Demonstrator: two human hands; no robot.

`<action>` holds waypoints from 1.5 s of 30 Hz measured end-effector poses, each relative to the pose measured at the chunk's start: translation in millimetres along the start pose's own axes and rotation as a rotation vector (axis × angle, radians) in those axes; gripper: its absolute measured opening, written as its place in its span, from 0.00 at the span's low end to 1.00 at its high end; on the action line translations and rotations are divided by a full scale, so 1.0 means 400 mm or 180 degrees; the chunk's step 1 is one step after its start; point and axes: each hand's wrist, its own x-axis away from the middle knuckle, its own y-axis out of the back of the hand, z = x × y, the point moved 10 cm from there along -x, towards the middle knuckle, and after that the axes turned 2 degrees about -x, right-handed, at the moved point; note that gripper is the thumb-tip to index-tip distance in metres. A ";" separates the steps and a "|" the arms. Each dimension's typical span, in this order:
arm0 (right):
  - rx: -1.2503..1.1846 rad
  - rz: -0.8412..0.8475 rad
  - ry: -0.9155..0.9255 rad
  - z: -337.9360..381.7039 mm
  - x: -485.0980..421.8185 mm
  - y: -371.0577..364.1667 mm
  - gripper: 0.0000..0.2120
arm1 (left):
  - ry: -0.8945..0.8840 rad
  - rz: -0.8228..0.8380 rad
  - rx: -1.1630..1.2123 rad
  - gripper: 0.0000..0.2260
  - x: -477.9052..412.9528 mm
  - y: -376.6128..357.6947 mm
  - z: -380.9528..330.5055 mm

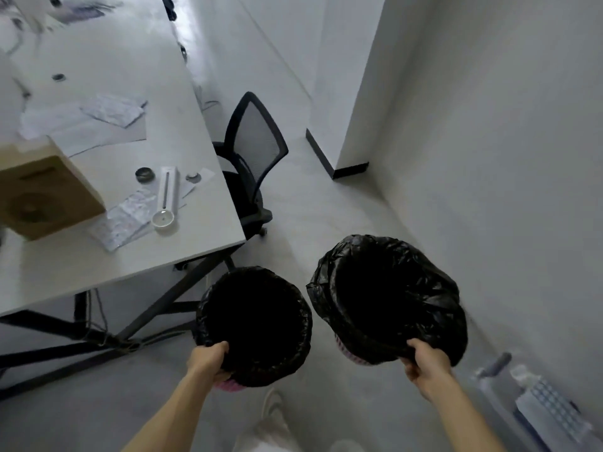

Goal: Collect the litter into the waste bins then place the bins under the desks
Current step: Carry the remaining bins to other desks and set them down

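Observation:
I carry two waste bins, both pink and lined with black plastic bags. My left hand [208, 358] grips the near rim of the left bin [254, 321], which hangs beside the corner of the white desk [107, 262]. My right hand [424, 362] grips the near rim of the right bin [388, 295], held a little higher over the floor. The insides of both bins are too dark to see into. Loose papers [112, 109] and foil-like wrappers [127, 213] lie on the desk top.
A black mesh office chair [253, 151] stands at the desk's right edge. A cardboard box [42, 194], a white stand and small round items sit on the desk. Black desk legs [98, 337] cross underneath. A wall runs along the right; packaged items [538, 406] lie at its base.

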 end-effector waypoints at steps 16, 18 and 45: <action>0.2524 0.1081 0.0176 0.424 -0.504 -0.354 0.03 | 0.1175 -0.1399 0.1946 0.10 0.193 -0.278 0.102; 0.2831 0.1136 0.0320 0.454 -0.531 -0.400 0.04 | 0.1327 -0.1454 0.2329 0.08 0.224 -0.334 0.139; 0.3281 0.1743 0.0202 -0.241 -0.854 -1.149 0.18 | 0.1971 -0.1782 0.3317 0.09 -0.336 -0.624 0.559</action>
